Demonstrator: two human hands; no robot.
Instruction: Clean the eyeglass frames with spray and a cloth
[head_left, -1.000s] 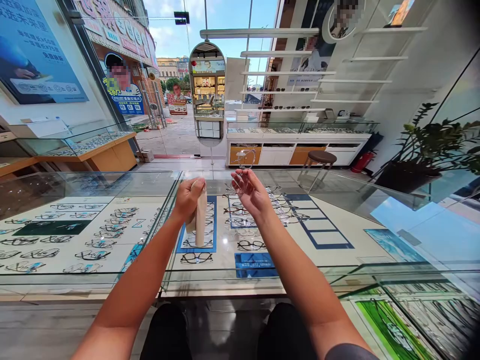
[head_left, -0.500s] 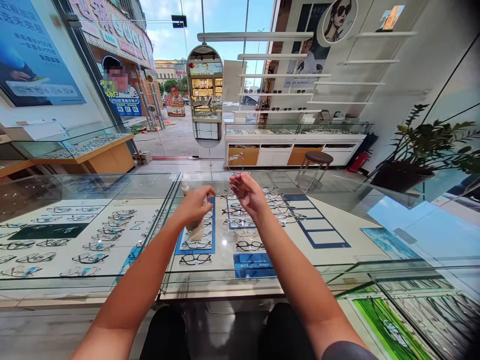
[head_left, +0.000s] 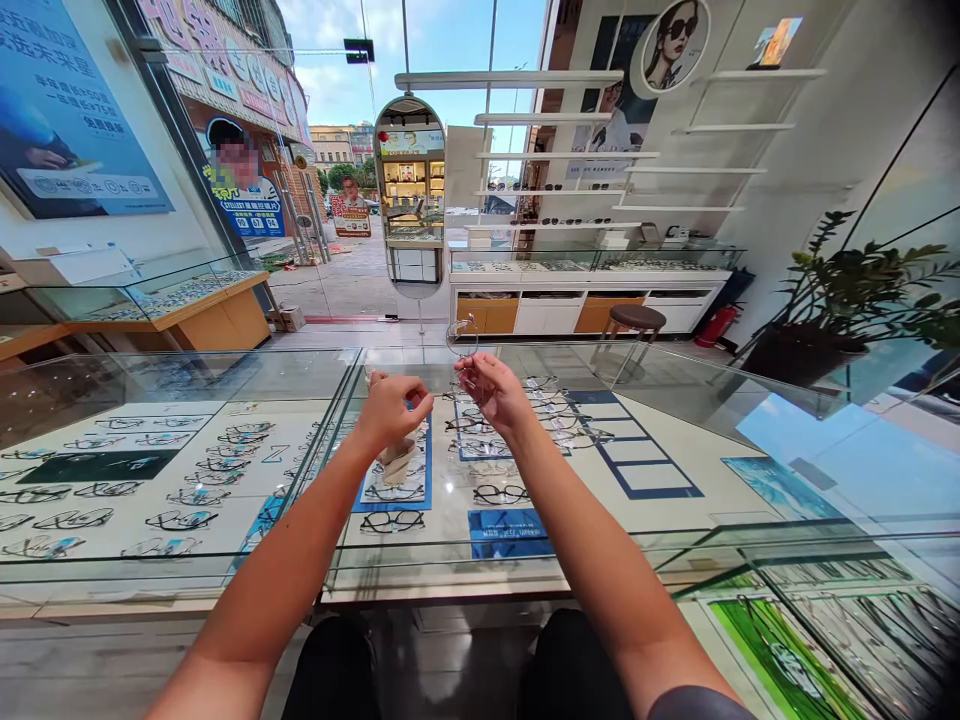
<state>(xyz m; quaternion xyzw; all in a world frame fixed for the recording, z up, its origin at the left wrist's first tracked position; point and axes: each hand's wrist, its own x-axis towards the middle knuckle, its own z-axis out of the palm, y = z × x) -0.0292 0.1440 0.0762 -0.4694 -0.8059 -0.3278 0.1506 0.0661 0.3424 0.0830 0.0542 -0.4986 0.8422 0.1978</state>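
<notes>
My right hand [head_left: 496, 392] is raised over the glass counter, its fingers pinched on a pair of thin-rimmed glasses [head_left: 462, 336], one round rim standing above the fingertips. To its left my left hand [head_left: 395, 408] hangs over the counter with thumb and fingertips pressed together; whatever they may hold is too small to make out. Beneath the left hand is a beige object [head_left: 399, 462], partly hidden, by a blue-edged tray [head_left: 428, 470]. Rows of glasses lie under the glass around both hands.
The glass counter [head_left: 442, 580] spans the view in front of me. Dark-framed glasses [head_left: 393, 521] and a blue card [head_left: 508, 533] lie near its front. An oval mirror [head_left: 411, 200] stands beyond it, with a stool [head_left: 637, 318] and a potted plant [head_left: 817, 330] at the right.
The glasses in my right hand have turned and shifted slightly left. My left hand has rotated, its fingers curling in towards the thumb.
</notes>
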